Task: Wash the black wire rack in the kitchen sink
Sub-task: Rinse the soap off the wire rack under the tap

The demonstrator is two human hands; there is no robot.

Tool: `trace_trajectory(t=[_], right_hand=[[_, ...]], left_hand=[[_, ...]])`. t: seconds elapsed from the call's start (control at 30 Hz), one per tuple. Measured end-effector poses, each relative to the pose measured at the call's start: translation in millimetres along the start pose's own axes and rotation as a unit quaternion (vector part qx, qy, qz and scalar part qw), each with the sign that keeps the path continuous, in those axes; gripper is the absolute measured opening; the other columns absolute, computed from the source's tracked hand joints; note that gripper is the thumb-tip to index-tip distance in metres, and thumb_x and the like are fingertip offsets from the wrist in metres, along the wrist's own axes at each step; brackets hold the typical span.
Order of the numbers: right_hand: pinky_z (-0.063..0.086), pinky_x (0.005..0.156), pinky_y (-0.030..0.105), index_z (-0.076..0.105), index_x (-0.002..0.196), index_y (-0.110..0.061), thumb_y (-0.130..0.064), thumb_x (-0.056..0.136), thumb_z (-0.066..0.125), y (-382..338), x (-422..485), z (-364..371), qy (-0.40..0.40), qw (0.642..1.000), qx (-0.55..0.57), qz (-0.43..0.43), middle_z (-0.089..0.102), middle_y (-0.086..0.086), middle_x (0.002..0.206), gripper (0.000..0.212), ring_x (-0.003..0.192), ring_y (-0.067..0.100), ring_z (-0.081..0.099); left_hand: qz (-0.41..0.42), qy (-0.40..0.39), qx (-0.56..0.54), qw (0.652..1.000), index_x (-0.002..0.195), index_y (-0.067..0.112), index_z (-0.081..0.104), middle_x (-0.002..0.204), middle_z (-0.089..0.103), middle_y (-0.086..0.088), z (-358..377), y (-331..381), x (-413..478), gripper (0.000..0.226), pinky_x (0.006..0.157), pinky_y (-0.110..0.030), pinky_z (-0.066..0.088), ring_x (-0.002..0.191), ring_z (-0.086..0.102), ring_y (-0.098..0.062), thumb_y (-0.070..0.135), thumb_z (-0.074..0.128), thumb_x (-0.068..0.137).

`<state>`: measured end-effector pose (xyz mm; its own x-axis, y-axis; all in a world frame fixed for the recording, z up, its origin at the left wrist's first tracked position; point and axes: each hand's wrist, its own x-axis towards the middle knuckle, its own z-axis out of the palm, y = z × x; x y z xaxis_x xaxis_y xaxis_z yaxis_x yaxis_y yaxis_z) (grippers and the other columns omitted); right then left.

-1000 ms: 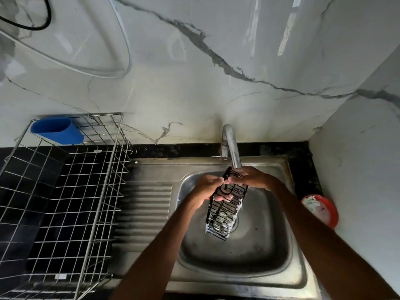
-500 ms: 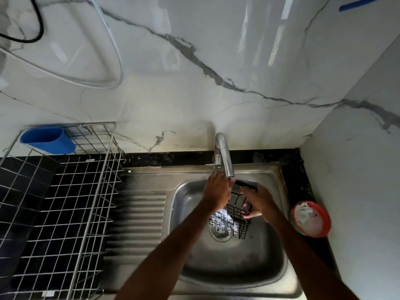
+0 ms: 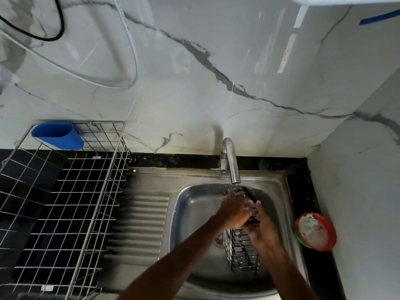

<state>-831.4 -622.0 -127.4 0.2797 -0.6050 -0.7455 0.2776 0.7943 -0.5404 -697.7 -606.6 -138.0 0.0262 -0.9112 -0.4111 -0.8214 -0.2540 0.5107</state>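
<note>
Head view: both hands clamp the black wire rack (image 3: 241,250) — left hand (image 3: 234,210) over its top beneath the faucet (image 3: 230,161), right hand (image 3: 263,229) at its side — inside the sink (image 3: 194,213).

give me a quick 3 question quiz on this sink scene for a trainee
1. True or false: the black wire rack lies in the dish drainer.
2. What is at the drainer's back left corner? A) blue cup B) sponge C) soap bottle
3. Fill in: the red bowl stands on the counter to the ___ of the sink.
Key: 1 false, the left hand and right hand hold it in the sink; 2 A; 3 right.
</note>
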Motion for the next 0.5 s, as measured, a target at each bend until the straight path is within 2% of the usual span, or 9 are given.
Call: trace_trajectory(t=[0.07, 0.13, 0.17, 0.27, 0.33, 0.4, 0.5], right_hand=[[0.061, 0.08, 0.043, 0.062, 0.119, 0.003, -0.04, 0.099, 0.057, 3.2, -1.3, 0.4, -0.037, 0.999, 0.039, 0.01, 0.066, 0.028, 0.121, 0.048, 0.11, 0.039, 0.068], [0.061, 0.081, 0.045, 0.062, 0.097, -0.001, -0.039, 0.098, 0.058, 4.6, -1.1, 4.1, -0.056, 0.996, 0.066, 0.018, 0.066, 0.028, 0.115, 0.038, 0.111, 0.04, 0.067], [0.059, 0.082, 0.047, 0.059, 0.085, -0.006, -0.039, 0.096, 0.06, 4.1, -2.9, 8.8, -0.059, 0.995, 0.081, 0.015, 0.068, 0.025, 0.104, 0.034, 0.105, 0.038, 0.068], [0.051, 0.095, 0.053, 0.048, 0.069, -0.015, -0.036, 0.096, 0.059, 0.4, -5.6, 20.3, -0.068, 0.989, 0.128, 0.0, 0.064, 0.008, 0.07, 0.036, 0.081, 0.027, 0.068], [0.047, 0.102, 0.055, 0.047, 0.067, -0.017, -0.036, 0.099, 0.057, 0.4, -5.6, 23.1, -0.077, 0.987, 0.144, 0.001, 0.061, 0.005, 0.066, 0.039, 0.074, 0.024, 0.067], [0.047, 0.101, 0.055, 0.047, 0.064, -0.018, -0.036, 0.099, 0.057, 1.8, -6.7, 22.3, -0.087, 0.985, 0.148, 0.005, 0.059, 0.004, 0.065, 0.041, 0.073, 0.023, 0.066], [0.049, 0.097, 0.053, 0.048, 0.061, -0.019, -0.037, 0.099, 0.058, 3.6, -6.7, 20.3, -0.1, 0.983, 0.154, 0.006, 0.059, 0.004, 0.063, 0.043, 0.071, 0.023, 0.066]], left_hand=[[-0.047, 0.009, -0.035, 0.998, 0.146, 0.005, 0.043, 0.16, 0.029, -0.017, -3.5, 4.6, 5.4, 0.053, 0.12, -0.057, 0.027, 0.149, 0.022, -0.038, 0.035, 0.036, 0.102], [-0.093, 0.021, -0.068, 0.993, 0.154, 0.002, 0.027, 0.163, 0.023, -0.023, -13.2, 7.9, 14.4, 0.061, 0.123, -0.055, 0.023, 0.152, 0.019, -0.041, 0.035, 0.039, 0.105], [-0.103, 0.018, -0.071, 0.992, 0.156, 0.001, 0.023, 0.162, 0.024, -0.027, -21.3, 11.0, 15.9, 0.063, 0.123, -0.056, 0.023, 0.152, 0.019, -0.043, 0.036, 0.04, 0.105], [-0.108, 0.009, -0.067, 0.992, 0.144, 0.003, 0.045, 0.151, 0.046, -0.024, -33.2, 6.2, 30.9, 0.045, 0.118, -0.053, 0.035, 0.142, 0.042, -0.043, 0.024, 0.046, 0.104], [-0.125, -0.012, -0.027, 0.992, 0.135, 0.008, 0.051, 0.146, 0.051, -0.021, -36.4, -6.9, 45.5, 0.038, 0.113, -0.054, 0.042, 0.137, 0.047, -0.042, 0.028, 0.05, 0.102], [-0.152, 0.003, -0.035, 0.988, 0.14, 0.012, 0.048, 0.139, 0.058, -0.02, -34.6, -26.9, 61.0, 0.054, 0.104, -0.051, 0.053, 0.128, 0.058, -0.038, 0.043, 0.056, 0.097], [-0.127, 0.012, 0.064, 0.99, 0.145, 0.005, 0.045, 0.138, 0.057, -0.029, -37.3, -34.4, 66.4, 0.052, 0.099, -0.051, 0.056, 0.121, 0.063, -0.042, 0.036, 0.053, 0.104]])
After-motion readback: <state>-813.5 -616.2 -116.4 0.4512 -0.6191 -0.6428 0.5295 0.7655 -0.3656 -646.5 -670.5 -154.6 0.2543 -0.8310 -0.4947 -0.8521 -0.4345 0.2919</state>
